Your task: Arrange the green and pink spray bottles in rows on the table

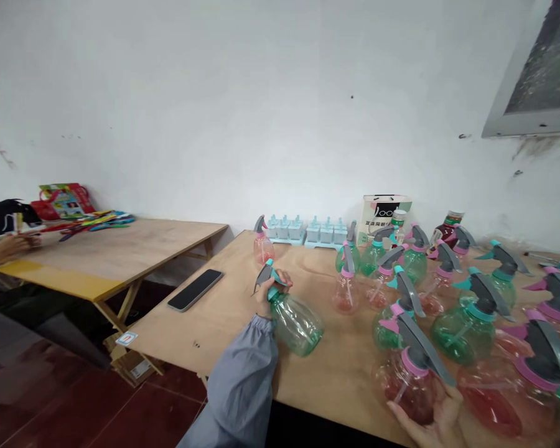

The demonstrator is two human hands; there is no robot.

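Note:
My left hand (280,285) is wrapped round the neck of a green spray bottle (297,322), which tilts over the middle of the table, its grey and teal trigger head to the upper left. At the lower right, my right hand (432,420) grips the body of a pink spray bottle (408,389) with a grey and pink head. Close to it on the right stands another pink spray bottle (504,395). Behind are several more green and pink ones, among them a green spray bottle (464,330). A single pink spray bottle (263,247) stands apart at the back.
A black phone (196,290) lies on the wooden table (205,339) at left. Pale blue popsicle moulds (285,229), a printed paper bag (378,221) and a dark red bottle (448,227) line the wall. Another table (163,242) is at left, with a person's hand (9,249).

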